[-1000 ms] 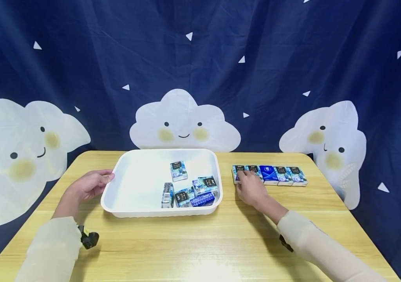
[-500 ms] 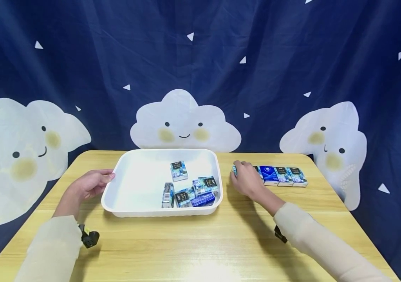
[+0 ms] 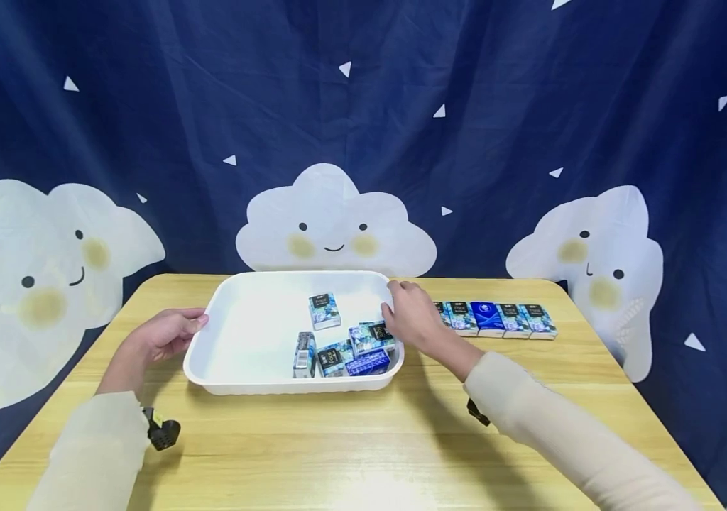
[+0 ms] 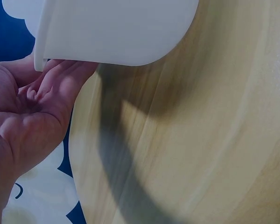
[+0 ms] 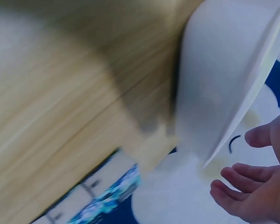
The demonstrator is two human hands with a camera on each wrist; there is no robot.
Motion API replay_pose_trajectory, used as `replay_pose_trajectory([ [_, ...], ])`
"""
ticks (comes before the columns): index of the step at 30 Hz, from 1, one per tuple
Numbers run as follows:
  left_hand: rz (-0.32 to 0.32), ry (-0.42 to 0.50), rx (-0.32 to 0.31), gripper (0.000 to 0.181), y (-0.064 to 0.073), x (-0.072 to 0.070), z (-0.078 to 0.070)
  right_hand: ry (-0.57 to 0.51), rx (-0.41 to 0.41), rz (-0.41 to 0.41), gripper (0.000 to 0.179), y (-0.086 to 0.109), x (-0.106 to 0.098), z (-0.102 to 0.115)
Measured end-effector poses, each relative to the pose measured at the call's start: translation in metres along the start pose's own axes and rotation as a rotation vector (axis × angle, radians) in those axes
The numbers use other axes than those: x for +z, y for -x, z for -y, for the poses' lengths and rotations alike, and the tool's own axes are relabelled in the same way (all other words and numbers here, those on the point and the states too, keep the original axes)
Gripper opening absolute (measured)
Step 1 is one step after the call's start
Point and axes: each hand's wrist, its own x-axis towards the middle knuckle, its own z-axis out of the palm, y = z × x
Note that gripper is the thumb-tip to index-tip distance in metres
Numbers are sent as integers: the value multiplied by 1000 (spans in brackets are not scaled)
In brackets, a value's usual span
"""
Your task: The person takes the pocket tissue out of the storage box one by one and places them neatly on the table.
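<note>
A white plastic tray (image 3: 248, 333) lies on the table with several small tissue packs (image 3: 324, 311) in it, most of them bunched in its near right corner. My left hand (image 3: 168, 333) holds the tray's left rim, thumb on top; in the left wrist view its fingers (image 4: 72, 77) reach beneath the rim. At the right rim is my right hand (image 3: 416, 316), above the tray's edge. The right wrist view shows this hand (image 5: 256, 179) with thumb and fingers spread and nothing between them, apart from the rim.
To the right of the tray, a row of tissue packs (image 3: 490, 319) stands side by side on the wooden table (image 3: 312, 440); one is plain blue. My right hand partly hides the row's left end. A dark blue curtain (image 3: 498, 85) with clouds hangs behind.
My right hand has left the left end of the tissue pack row and moved left to the tray's right rim. The left hand and the tray have stayed in place.
</note>
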Motion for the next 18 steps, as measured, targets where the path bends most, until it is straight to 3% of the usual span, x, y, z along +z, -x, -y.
replay_pose_trajectory([
  [12,-5,-6,-4,68,-1,0,1,54,-3,117,46,-16,12,51],
  [18,-10,-4,-16,68,0,1,-1,-25,42,221,52,-22,19,69],
])
